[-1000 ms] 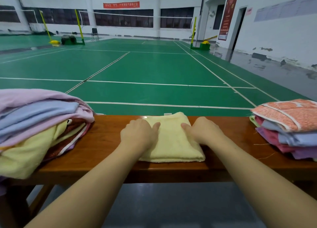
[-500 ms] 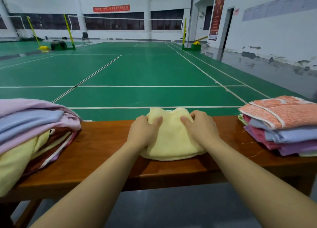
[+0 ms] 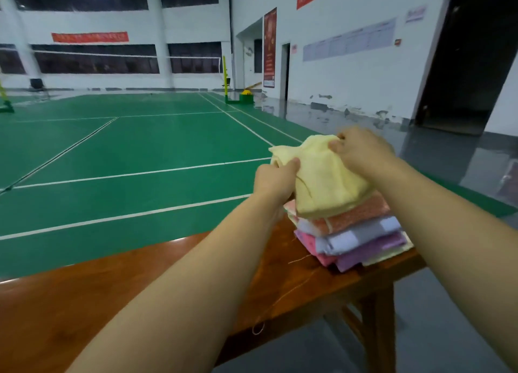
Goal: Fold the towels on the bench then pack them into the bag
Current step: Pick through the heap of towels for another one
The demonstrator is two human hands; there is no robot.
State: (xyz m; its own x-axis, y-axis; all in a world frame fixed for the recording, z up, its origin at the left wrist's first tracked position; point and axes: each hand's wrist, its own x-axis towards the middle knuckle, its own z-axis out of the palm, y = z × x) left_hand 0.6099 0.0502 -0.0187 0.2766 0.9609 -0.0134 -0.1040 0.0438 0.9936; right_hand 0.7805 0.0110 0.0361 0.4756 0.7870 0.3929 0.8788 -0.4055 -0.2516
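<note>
A folded pale yellow towel (image 3: 322, 182) is on top of the stack of folded towels (image 3: 356, 232) at the right end of the wooden bench (image 3: 297, 283). My left hand (image 3: 276, 180) grips the towel's left side, thumb on top. At its far right edge my right hand (image 3: 361, 154) pinches the cloth. The stack below shows an orange patterned towel, a grey-blue one, pink and purple ones. No bag is in view.
The bench's right end and its leg (image 3: 375, 330) stand just past the stack. Beyond the bench lies a green badminton court (image 3: 126, 154) with a net post (image 3: 225, 81). A dark doorway (image 3: 471, 58) is in the wall at right.
Both hands lifted the yellow towel from the middle of the bench and carried it right onto the folded stack. My view turned right, so the unfolded pile at left is out of sight.
</note>
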